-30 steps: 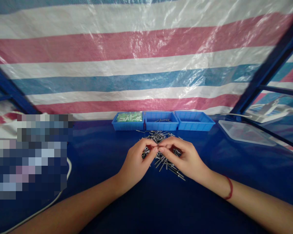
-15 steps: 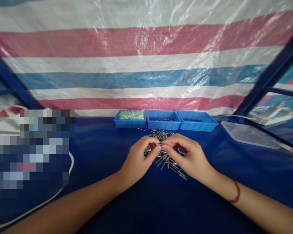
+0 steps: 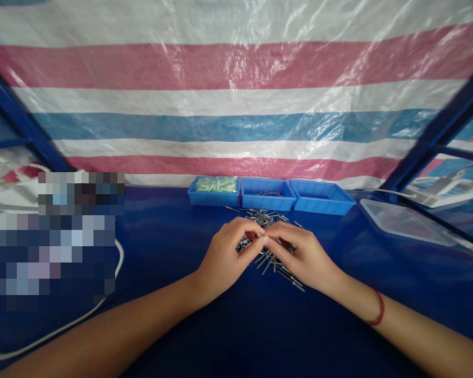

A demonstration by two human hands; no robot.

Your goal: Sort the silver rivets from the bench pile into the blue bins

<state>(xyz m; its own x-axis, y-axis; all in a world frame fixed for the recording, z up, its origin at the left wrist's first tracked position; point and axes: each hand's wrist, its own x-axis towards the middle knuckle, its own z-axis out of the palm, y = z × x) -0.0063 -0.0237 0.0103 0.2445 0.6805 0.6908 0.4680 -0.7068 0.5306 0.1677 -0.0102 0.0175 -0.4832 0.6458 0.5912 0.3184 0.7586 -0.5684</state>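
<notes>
My left hand point(image 3: 225, 257) and my right hand point(image 3: 310, 258) meet fingertip to fingertip above a loose pile of metal blind rivets point(image 3: 268, 262). Both are closed in a pinch around one blind rivet point(image 3: 259, 235); only a small silver end of it shows, the rest being covered by the fingers. Beneath and between the hands, the pile spreads out with thin shanks pointing every way, partly hidden by my fingers. A red cord circles my right wrist.
Behind the pile stand three blue bins: the left bin point(image 3: 214, 198) holds a green-tinted bag of small pieces, the middle bin point(image 3: 268, 202) a few rivets. The right bin point(image 3: 323, 205) is beside a translucent lid point(image 3: 404, 223). A white cable point(image 3: 120, 257) curves at left.
The rivet between my fingertips has turned, so its end shows where its length showed before. My hands stay together over the pile; the view has shifted slightly.
</notes>
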